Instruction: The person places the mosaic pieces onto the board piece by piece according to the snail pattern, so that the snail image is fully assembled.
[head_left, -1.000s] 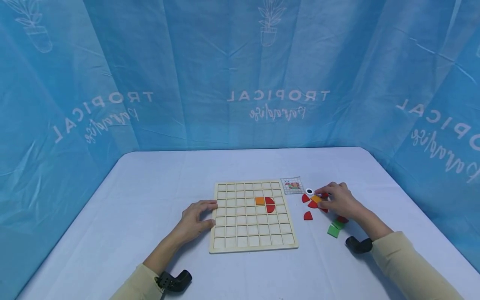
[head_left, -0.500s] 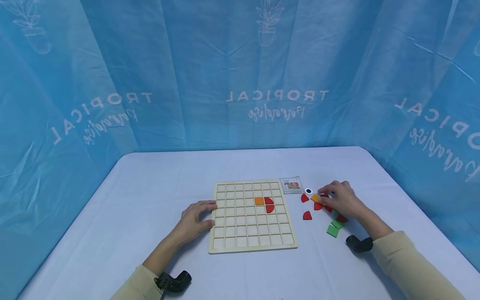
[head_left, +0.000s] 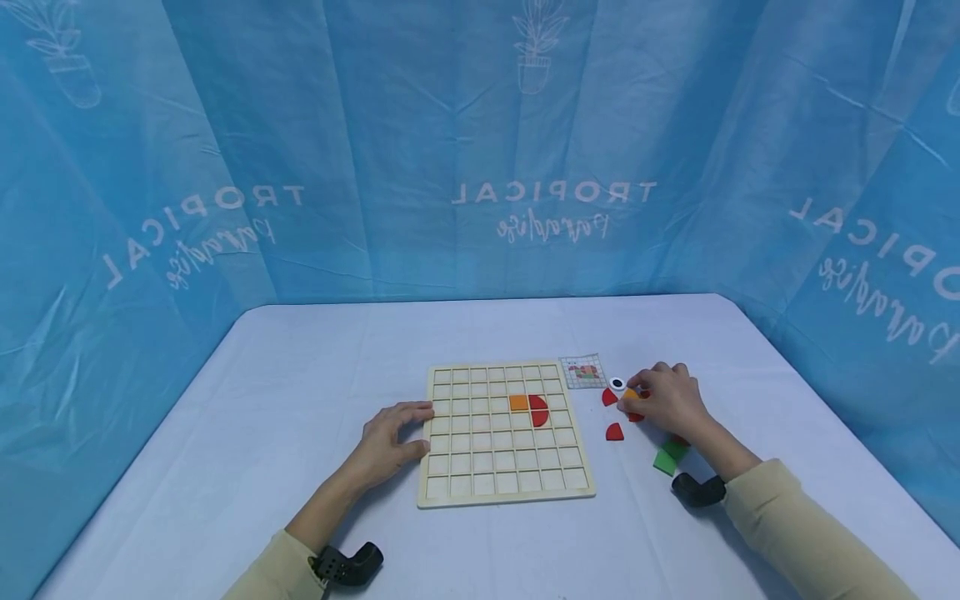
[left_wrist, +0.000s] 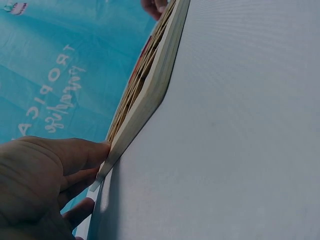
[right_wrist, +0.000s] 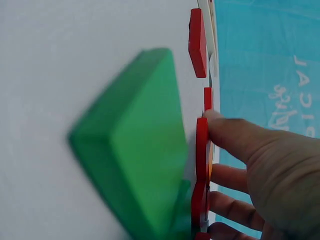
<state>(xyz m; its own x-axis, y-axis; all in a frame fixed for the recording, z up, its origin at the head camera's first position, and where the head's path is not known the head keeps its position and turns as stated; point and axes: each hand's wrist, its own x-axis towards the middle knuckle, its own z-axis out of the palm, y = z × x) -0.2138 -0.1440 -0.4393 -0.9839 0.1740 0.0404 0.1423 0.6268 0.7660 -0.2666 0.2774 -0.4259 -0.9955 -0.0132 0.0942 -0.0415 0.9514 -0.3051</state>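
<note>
My left hand (head_left: 384,442) rests at the left edge of a wooden grid board (head_left: 506,502), thumb and fingers spread along its side. In the left wrist view the fingertips touch the board's rim (left_wrist: 150,95). One orange square tile (head_left: 519,402) and two red quarter-circle tiles (head_left: 538,417) sit in the grid. Right of the board, my right hand (head_left: 670,400) pinches another orange square tile (head_left: 632,394) among loose red pieces. The right wrist view has the thumb and fingers around this cluster, with a red tile (right_wrist: 201,150) right by the thumb; the hand hides several pieces.
A printed pattern card (head_left: 582,372) lies at the board's upper right, near a white eye disc (head_left: 617,383). Loose red quarter-circles (head_left: 614,432) and green squares (head_left: 664,462) lie right of the board. A blue curtain (head_left: 480,150) stands behind the table.
My right hand has shifted left, its thumb and fingers now around the orange square. Red pieces near it were nudged rightward earlier. The left hand and board stay put.
</note>
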